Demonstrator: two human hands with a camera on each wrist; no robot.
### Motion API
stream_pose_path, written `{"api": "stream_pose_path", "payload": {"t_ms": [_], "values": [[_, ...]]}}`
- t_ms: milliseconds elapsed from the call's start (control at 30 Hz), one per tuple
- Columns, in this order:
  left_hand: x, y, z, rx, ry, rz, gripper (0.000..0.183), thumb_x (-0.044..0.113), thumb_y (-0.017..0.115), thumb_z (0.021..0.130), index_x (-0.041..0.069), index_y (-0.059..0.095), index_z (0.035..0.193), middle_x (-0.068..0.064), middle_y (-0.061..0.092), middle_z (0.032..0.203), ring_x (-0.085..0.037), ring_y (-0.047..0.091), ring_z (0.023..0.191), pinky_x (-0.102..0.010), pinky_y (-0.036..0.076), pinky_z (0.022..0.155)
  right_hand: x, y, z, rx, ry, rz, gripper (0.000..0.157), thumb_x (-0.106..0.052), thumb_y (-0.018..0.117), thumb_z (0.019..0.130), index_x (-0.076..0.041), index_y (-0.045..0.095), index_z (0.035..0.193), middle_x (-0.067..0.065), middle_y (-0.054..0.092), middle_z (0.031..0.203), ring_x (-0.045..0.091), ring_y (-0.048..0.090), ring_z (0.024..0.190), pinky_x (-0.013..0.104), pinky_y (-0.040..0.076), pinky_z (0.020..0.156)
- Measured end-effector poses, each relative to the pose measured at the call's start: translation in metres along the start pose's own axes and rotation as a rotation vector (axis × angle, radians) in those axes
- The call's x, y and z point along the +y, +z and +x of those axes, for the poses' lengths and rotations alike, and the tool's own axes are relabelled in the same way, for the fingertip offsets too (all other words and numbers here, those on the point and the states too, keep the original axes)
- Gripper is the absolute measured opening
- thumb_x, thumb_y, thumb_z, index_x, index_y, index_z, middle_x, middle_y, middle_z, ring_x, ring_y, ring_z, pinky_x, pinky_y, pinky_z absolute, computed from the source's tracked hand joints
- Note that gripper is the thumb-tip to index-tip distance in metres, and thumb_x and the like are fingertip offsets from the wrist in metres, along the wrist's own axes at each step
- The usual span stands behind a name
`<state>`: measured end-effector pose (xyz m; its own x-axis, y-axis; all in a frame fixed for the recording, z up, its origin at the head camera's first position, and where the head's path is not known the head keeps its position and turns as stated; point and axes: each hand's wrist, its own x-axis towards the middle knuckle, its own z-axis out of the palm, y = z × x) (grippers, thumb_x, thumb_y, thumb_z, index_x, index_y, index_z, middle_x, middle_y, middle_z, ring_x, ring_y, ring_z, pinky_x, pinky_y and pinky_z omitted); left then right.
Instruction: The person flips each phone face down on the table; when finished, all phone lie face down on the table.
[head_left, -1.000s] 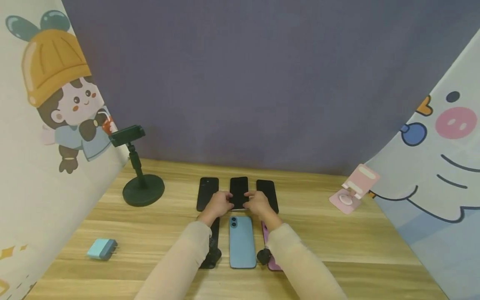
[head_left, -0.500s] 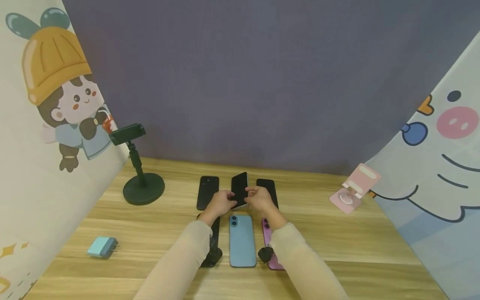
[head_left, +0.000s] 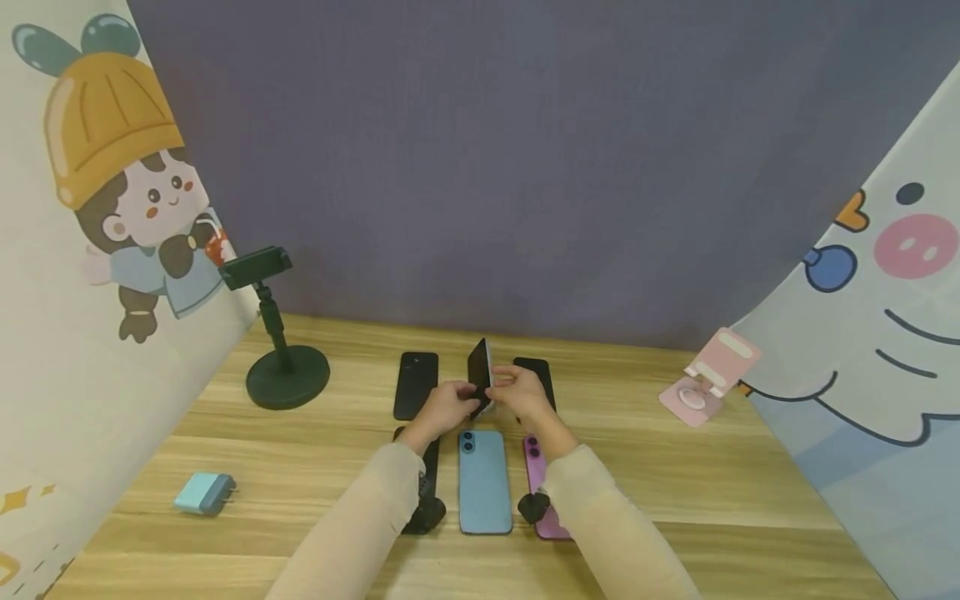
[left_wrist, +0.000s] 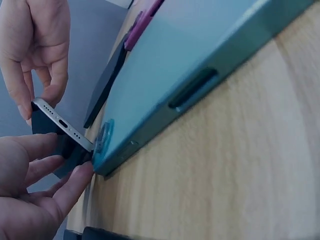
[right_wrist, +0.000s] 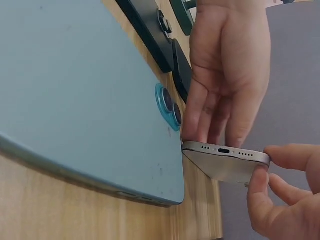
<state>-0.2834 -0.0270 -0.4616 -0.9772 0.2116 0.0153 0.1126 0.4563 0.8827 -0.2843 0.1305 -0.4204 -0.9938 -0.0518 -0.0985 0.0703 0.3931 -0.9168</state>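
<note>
A smartphone [head_left: 477,369] with a black screen and silver frame stands steeply tilted on its left long edge, in the middle of the back row. Its end with the charging port [right_wrist: 224,151] faces me in the right wrist view, and its pale back shows there. My right hand [head_left: 522,398] pinches the raised edge between thumb and fingers. Low on the screen side, my left hand [head_left: 448,406] holds the phone near the tabletop; part of its grip is hidden. Just in front lies a light blue phone [head_left: 485,483], camera side up.
Black phones lie at back left [head_left: 416,386] and back right [head_left: 542,379], the latter partly covered. A pink phone [head_left: 551,523] lies under my right forearm. Around them stand a dark green phone stand [head_left: 288,377], a blue charger [head_left: 204,493] and a pink stand [head_left: 708,375].
The middle back phone, flat one second ago, has tipped up onto its left long edge. My right hand has lifted its right edge, while the left hand has shifted slightly right.
</note>
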Motion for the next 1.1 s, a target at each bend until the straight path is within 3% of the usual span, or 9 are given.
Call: {"api": "stream_pose_path", "payload": {"t_ms": [133,400,533,733,1100], "values": [[0.004,0.0,-0.002,-0.014,-0.004,-0.098,0.037,0.01,0.061,0.096,-0.005,0.057,0.13,-0.02,0.062,0.12,-0.025,0.067,0.086,-0.034,0.055,0.071,-0.001,0.001,0.0,-0.01,-0.007,0.029,0.046,0.002,0.071,0.085,0.004,0.058,0.129,0.02,0.065,0.111,0.031,0.064,0.097,0.04,0.053,0.084],[0.003,0.005,-0.001,-0.01,-0.009,-0.297,0.038,0.005,0.056,0.098,-0.005,0.052,0.134,-0.023,0.058,0.125,-0.032,0.064,0.1,-0.036,0.056,0.075,0.005,0.003,0.004,-0.031,-0.013,0.133,0.038,0.004,0.059,0.093,0.009,0.054,0.131,0.024,0.063,0.113,0.03,0.066,0.084,0.043,0.054,0.083],[0.001,0.007,0.0,-0.013,-0.019,-0.398,0.039,0.004,0.054,0.1,-0.003,0.05,0.138,-0.025,0.055,0.127,-0.036,0.062,0.105,-0.039,0.056,0.078,0.007,0.004,0.005,-0.046,-0.031,0.187,0.034,0.005,0.053,0.096,0.011,0.054,0.129,0.026,0.063,0.11,0.023,0.065,0.079,0.037,0.056,0.077],[0.001,0.006,0.0,0.003,-0.031,-0.516,0.04,0.008,0.052,0.102,0.001,0.048,0.141,-0.025,0.053,0.128,-0.037,0.061,0.106,-0.043,0.055,0.08,0.007,0.006,0.006,-0.069,-0.05,0.239,0.032,0.007,0.052,0.096,0.012,0.055,0.127,0.025,0.063,0.108,0.022,0.065,0.083,0.038,0.055,0.079],[-0.003,0.003,0.0,0.055,-0.056,-0.617,0.042,0.011,0.056,0.1,0.0,0.049,0.139,-0.025,0.059,0.122,-0.034,0.065,0.099,-0.041,0.056,0.078,0.009,0.014,0.006,-0.117,-0.064,0.197,0.037,0.011,0.051,0.095,0.013,0.05,0.132,0.026,0.061,0.109,0.03,0.064,0.089,0.038,0.055,0.08]]}}
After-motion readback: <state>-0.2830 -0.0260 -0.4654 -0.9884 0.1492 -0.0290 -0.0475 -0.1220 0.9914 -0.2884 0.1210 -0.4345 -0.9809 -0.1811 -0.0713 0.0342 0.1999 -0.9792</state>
